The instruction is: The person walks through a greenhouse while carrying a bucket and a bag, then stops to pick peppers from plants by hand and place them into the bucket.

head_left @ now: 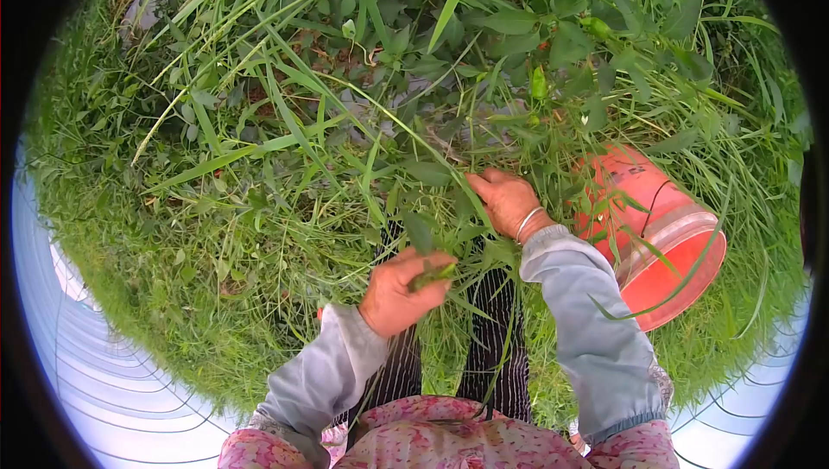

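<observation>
My left hand (pixel 406 290) is closed around a green pepper (pixel 434 276), in front of my striped trousers. Up and to the right, my right hand (pixel 505 199), with a bracelet at the wrist, has its fingers pressed together among the stems and leaves; what they grip is hidden. A light green pepper (pixel 539 83) hangs on a plant above my right hand. Beside my right forearm an orange-red bucket (pixel 643 177) lies tilted in the grass, its mouth toward me.
Leafy plants (pixel 518 20) and long grass blades (pixel 285 115) fill the ground ahead. Grass leaves cross the bucket's mouth. A pale, ribbed covering (pixel 112 383) curves along the lower left and right edges.
</observation>
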